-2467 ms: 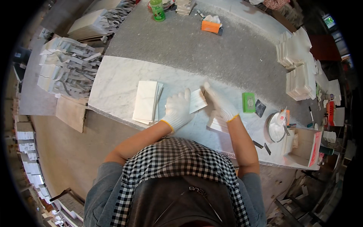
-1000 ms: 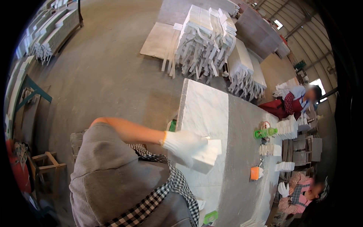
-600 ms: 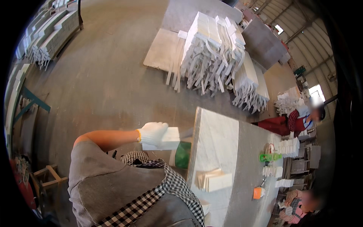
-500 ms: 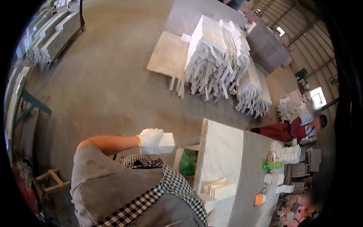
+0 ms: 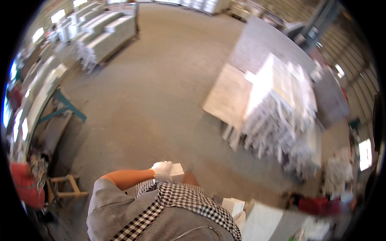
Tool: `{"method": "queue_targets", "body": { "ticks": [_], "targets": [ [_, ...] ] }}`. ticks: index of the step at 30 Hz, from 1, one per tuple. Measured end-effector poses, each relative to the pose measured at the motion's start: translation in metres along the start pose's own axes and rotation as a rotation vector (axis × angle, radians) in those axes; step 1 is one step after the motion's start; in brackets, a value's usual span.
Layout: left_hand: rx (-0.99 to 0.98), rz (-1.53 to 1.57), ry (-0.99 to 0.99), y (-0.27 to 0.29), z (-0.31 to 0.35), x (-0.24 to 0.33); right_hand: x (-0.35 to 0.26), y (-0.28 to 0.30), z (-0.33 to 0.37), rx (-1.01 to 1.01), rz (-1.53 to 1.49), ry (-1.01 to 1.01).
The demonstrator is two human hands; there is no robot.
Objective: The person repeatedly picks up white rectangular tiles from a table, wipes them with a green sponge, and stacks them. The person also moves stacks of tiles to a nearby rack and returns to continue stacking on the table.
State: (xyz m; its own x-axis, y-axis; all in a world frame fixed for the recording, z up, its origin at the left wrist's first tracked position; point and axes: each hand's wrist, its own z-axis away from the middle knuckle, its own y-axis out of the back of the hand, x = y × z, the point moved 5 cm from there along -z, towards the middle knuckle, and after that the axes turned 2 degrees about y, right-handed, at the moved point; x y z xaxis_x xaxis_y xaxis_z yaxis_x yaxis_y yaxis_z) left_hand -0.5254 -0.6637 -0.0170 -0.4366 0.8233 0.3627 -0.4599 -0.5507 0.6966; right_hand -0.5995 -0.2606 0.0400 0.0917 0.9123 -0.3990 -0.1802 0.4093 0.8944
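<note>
In front of my body, my left hand [image 5: 162, 171] wears a white glove with a yellowish cuff. Its fingers are closed on the near side of a white rectangular block [image 5: 177, 170]. Beside the block, a skin-toned shape [image 5: 190, 179] that looks like part of my right forearm shows above my black-and-white checked apron [image 5: 189, 197]. The right hand and its fingers are hidden. Another white block [image 5: 233, 206] is at the lower right, by the near edge of a table [image 5: 263, 221] with a white and grey top.
A tall stack of white strips [image 5: 281, 108] with hanging straps stands at right, beside a brown board [image 5: 227, 94]. Wrapped stacks [image 5: 108, 32] stand at far left. A wooden stool frame [image 5: 68, 186] and teal stand [image 5: 64, 106] are on the left. A person in red [image 5: 313, 205] is at lower right.
My view has swung left and up, so the table and strip stack now lie further right and lower. The left hand still grips the white block. A skin-toned shape now shows beside it.
</note>
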Motion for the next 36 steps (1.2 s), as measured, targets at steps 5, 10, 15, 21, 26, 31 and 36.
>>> {"method": "queue_targets", "body": {
  "ticks": [5, 10, 15, 21, 26, 31, 36],
  "targets": [
    [0.099, 0.12, 0.219, 0.027, -0.073, -0.085, -0.168, -0.065, -0.18, -0.16, -0.011, 0.372],
    [0.129, 0.253, 0.464, 0.11, -0.087, -0.138, -0.359, -0.081, -0.327, -0.219, 0.0, 0.711],
    [0.226, 0.387, 0.67, 0.19, -0.107, -0.181, -0.538, -0.058, -0.45, -0.126, -0.052, 0.964],
    [0.202, 0.423, 0.732, 0.24, -0.2, -0.261, -0.694, -0.072, -0.554, -0.046, -0.085, 1.054],
    [0.199, 0.411, 0.602, 0.365, -0.325, -0.302, -0.716, -0.092, -0.646, 0.049, -0.017, 0.862],
    [0.145, 0.189, 0.449, 0.511, -0.418, -0.266, -0.537, -0.153, -0.657, -0.082, 0.095, 0.359],
    [0.181, 0.085, 0.355, 0.597, -0.527, -0.241, -0.423, -0.217, -0.623, -0.204, 0.097, 0.0]
  ]
}}
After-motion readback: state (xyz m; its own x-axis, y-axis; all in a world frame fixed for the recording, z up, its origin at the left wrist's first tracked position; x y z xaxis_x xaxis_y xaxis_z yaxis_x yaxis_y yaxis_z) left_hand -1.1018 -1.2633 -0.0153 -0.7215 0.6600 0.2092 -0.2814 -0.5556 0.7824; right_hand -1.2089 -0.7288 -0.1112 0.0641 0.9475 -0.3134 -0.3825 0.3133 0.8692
